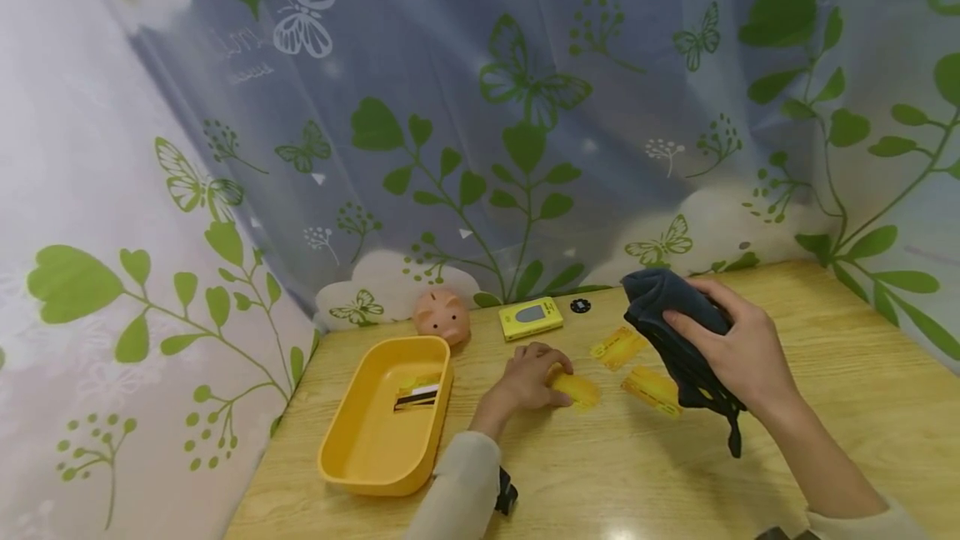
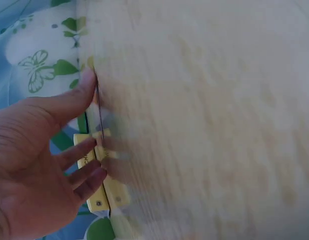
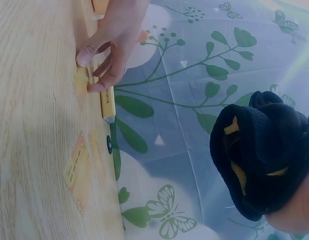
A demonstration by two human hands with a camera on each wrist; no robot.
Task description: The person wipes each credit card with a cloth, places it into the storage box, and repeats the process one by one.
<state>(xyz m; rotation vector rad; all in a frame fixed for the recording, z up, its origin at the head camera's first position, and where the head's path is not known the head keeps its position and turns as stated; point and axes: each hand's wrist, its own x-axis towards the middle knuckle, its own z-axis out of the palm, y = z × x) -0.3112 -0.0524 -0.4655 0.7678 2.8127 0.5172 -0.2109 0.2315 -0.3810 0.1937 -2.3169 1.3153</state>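
Observation:
My left hand (image 1: 529,377) is low at the table, with its thumb and fingers at opposite edges of a yellow card (image 1: 579,390). In the left wrist view, the card shows only as a thin edge between thumb and fingers. Two more yellow cards, one farther back (image 1: 618,347) and one nearer (image 1: 651,390), lie to its right. My right hand (image 1: 742,348) grips a dark cloth drawstring pouch (image 1: 667,307) above the table, its cord end hanging down. In the right wrist view, bits of yellow show in the pouch's folds (image 3: 264,150); what they are is unclear.
A yellow-orange tray (image 1: 356,469) stands at the left, holding a yellow item (image 1: 426,380) and a black-and-white strip (image 1: 417,397). Behind are a pink piggy bank (image 1: 442,317), a yellow box (image 1: 531,321) and a black disc (image 1: 581,305). A leaf-print curtain (image 1: 450,190) borders the table (image 1: 585,482).

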